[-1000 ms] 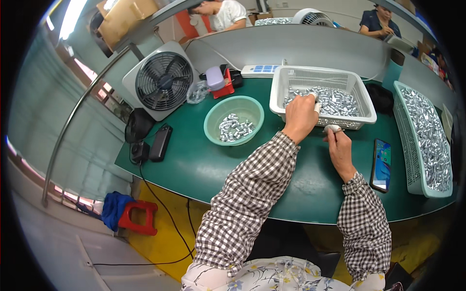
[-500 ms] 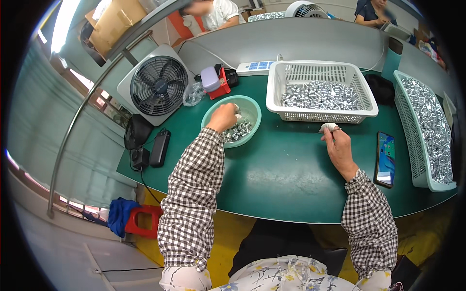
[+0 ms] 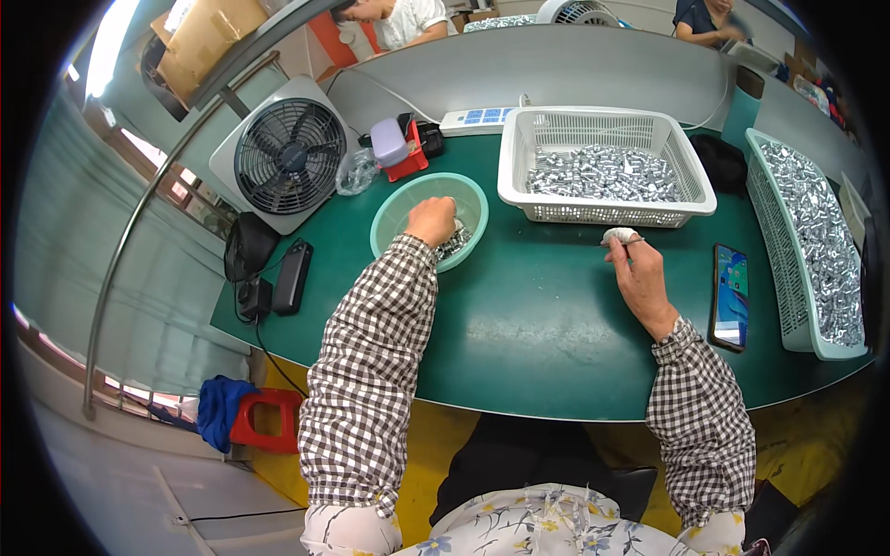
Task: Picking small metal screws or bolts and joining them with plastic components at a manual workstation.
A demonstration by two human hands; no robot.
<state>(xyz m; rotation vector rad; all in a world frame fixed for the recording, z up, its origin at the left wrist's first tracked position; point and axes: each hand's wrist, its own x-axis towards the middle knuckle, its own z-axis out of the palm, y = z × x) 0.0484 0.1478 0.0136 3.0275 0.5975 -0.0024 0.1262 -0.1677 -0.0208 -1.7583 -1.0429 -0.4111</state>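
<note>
While the left hand, closed as far as I can tell, dips into the green bowl of small silver parts at centre frame, it should release them low, and the right hand pinches a small white piece before the white basket.

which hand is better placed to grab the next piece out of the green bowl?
Left. The left hand is already over the green bowl, fingers down among the small silver parts. The right hand rests on the green table near the white basket, pinching a small white-tipped piece, so it looks occupied.
</note>
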